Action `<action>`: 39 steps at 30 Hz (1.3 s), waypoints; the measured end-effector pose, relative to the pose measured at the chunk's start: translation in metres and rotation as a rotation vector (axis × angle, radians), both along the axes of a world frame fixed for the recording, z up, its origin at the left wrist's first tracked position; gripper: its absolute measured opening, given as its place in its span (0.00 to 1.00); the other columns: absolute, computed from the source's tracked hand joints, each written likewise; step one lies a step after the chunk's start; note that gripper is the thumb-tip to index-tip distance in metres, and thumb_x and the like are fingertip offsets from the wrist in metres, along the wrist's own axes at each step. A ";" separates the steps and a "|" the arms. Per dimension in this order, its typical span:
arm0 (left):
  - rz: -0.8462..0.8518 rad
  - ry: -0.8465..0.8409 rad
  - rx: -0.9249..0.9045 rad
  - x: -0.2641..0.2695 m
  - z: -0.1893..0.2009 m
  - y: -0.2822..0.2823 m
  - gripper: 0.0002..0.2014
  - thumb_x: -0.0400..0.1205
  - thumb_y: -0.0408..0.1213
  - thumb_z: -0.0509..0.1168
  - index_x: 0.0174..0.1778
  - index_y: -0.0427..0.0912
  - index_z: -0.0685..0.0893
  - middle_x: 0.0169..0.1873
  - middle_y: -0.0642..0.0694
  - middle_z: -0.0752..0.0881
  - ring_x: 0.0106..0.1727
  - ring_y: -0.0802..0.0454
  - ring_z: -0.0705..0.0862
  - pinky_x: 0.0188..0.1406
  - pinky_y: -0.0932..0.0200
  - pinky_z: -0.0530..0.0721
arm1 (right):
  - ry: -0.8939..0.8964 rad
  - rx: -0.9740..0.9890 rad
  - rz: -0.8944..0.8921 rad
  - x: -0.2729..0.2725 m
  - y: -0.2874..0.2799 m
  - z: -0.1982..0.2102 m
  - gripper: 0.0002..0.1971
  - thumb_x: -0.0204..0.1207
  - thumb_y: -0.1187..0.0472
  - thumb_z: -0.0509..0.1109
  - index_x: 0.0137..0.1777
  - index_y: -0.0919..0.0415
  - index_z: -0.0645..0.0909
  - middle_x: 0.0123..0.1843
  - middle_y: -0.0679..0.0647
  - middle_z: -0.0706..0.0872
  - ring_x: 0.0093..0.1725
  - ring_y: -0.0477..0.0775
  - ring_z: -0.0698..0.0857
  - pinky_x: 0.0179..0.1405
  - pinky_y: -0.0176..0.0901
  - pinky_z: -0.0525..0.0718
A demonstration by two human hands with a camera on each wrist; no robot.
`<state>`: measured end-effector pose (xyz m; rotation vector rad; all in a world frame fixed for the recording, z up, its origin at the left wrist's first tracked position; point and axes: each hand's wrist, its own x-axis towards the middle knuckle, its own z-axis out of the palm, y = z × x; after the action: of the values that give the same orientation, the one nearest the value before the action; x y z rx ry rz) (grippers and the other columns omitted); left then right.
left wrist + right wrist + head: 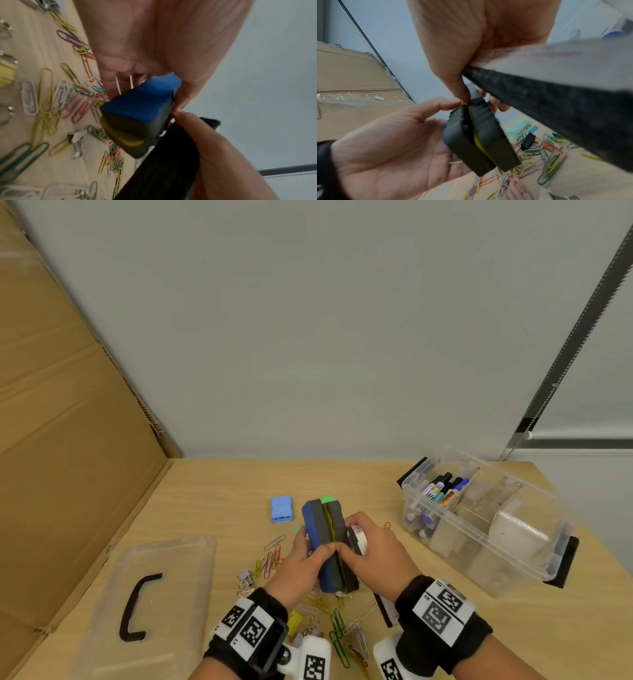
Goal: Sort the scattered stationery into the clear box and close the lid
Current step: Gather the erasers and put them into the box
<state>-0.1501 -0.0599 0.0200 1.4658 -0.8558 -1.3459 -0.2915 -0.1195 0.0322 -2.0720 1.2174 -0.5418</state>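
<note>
Over the middle of the table, both hands hold a blue-backed and a yellow-backed eraser pressed together as an eraser pair (327,542) (142,108) (479,142). My left hand (305,559) (145,47) (393,148) cups the blue side. My right hand (373,549) (462,40) pinches the other side. It also grips a white eraser with black felt (357,540) (556,83). The thumbs meet on top of the pair. At the right, the clear box (513,570) stands open with markers (442,489) in its far compartment.
The clear lid (178,577) with a black handle lies at the left. Several coloured paper clips (270,559) (51,101) (553,155) and binder clips litter the table under my hands. A blue block (281,509) lies behind them. Cardboard lines the left side.
</note>
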 end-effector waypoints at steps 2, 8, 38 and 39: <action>-0.020 -0.002 -0.046 0.001 0.002 0.001 0.22 0.85 0.39 0.61 0.73 0.58 0.64 0.60 0.55 0.83 0.58 0.63 0.84 0.48 0.69 0.85 | -0.080 0.042 0.074 0.000 0.002 0.002 0.11 0.74 0.54 0.69 0.55 0.44 0.76 0.43 0.45 0.87 0.41 0.45 0.85 0.43 0.46 0.86; 0.059 0.116 -0.016 0.014 0.002 0.004 0.20 0.81 0.45 0.64 0.70 0.52 0.75 0.58 0.50 0.88 0.59 0.53 0.87 0.58 0.55 0.85 | -0.164 0.068 0.159 -0.009 0.003 0.008 0.11 0.75 0.59 0.69 0.55 0.43 0.80 0.41 0.43 0.87 0.38 0.39 0.85 0.38 0.28 0.79; 0.042 0.309 -0.002 0.030 0.008 0.005 0.25 0.78 0.50 0.62 0.69 0.42 0.78 0.59 0.38 0.88 0.60 0.41 0.87 0.54 0.48 0.87 | 0.247 -0.243 0.276 0.005 0.004 -0.004 0.12 0.74 0.59 0.66 0.55 0.48 0.71 0.55 0.48 0.77 0.51 0.54 0.81 0.41 0.46 0.79; 0.056 0.307 0.000 0.033 0.008 0.005 0.26 0.77 0.51 0.63 0.69 0.43 0.78 0.58 0.38 0.88 0.59 0.42 0.87 0.52 0.49 0.88 | 0.308 -0.236 0.282 0.002 0.005 -0.006 0.12 0.74 0.58 0.66 0.56 0.48 0.71 0.55 0.48 0.77 0.51 0.55 0.81 0.40 0.45 0.76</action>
<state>-0.1176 -0.0547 0.0281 1.2318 -0.6121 -1.4803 -0.2890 -0.1149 0.0267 -2.5491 1.0369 -0.2487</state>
